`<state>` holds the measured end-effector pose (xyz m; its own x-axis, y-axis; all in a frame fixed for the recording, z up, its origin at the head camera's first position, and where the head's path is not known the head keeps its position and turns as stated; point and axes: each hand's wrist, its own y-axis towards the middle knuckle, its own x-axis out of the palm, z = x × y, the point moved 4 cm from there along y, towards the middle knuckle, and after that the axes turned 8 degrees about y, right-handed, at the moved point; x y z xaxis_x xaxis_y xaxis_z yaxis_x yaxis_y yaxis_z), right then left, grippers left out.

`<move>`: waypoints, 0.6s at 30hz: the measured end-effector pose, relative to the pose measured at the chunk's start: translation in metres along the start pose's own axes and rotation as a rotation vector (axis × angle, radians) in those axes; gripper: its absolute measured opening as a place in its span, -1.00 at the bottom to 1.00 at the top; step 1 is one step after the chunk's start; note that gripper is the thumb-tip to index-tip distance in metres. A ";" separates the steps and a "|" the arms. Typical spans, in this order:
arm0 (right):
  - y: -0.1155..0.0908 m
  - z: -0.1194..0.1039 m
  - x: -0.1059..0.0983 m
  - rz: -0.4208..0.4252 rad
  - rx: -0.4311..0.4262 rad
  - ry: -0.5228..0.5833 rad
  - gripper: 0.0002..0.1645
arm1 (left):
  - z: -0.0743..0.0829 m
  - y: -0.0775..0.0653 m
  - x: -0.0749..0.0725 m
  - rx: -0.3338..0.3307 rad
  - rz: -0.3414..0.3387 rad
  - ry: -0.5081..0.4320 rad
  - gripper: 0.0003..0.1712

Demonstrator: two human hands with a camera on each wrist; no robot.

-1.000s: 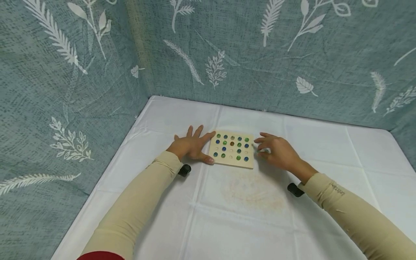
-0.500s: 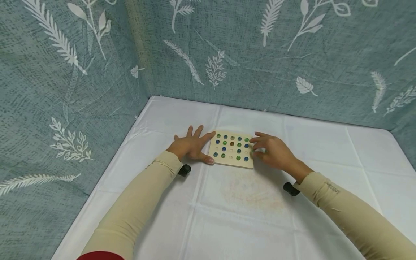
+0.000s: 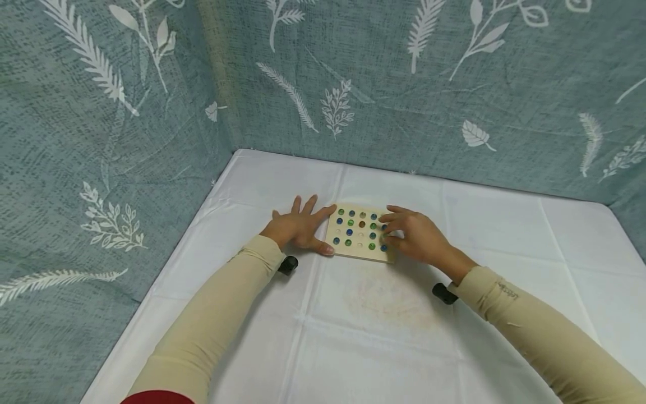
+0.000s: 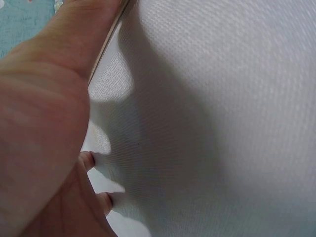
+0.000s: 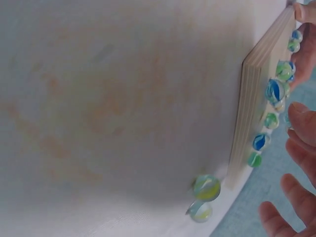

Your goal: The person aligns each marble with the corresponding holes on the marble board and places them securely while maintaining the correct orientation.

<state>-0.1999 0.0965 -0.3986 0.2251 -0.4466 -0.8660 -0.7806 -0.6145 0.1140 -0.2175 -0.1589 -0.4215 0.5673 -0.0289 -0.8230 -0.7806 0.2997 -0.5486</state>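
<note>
A pale wooden board (image 3: 359, 253) with rows of round hollows lies flat on the table. Green, blue and amber marbles (image 5: 275, 92) sit in most hollows; a few in the middle and left are bare. My left hand (image 3: 301, 229), fingers spread, touches the board's left side, forefinger at the far corner and thumb (image 3: 323, 248) at the near one. Over the board's right edge reaches my right hand (image 3: 420, 235), pinching a clear marble (image 5: 287, 119) between thumb and finger, close above the hollows. That marble is mostly hidden by the fingertips.
Two clear marbles with yellow-green swirls, one nearer (image 5: 206, 187) and one beyond (image 5: 201, 212), lie on the white tablecloth (image 3: 373, 348) just off the board's right side. Blue-green leaf-patterned curtains (image 3: 383, 101) hang behind and left of the table.
My right hand has moved left, from beside the board to over its right-hand column, carrying the marble. The left hand and the board have stayed in place.
</note>
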 end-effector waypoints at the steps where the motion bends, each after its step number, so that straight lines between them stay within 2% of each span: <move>1: 0.000 -0.001 0.000 0.001 -0.003 0.003 -0.77 | 0.000 0.000 0.000 -0.001 -0.001 -0.001 0.31; 9: 0.003 -0.008 0.002 0.007 -0.024 0.009 -0.85 | 0.003 0.001 -0.001 0.004 -0.001 0.007 0.31; 18: 0.013 -0.018 0.008 -0.014 -0.041 0.010 -0.80 | -0.001 0.004 0.003 0.003 -0.002 0.002 0.31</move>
<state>-0.1973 0.0730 -0.3954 0.2415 -0.4442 -0.8628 -0.7531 -0.6465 0.1220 -0.2185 -0.1585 -0.4264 0.5684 -0.0313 -0.8222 -0.7786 0.3026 -0.5498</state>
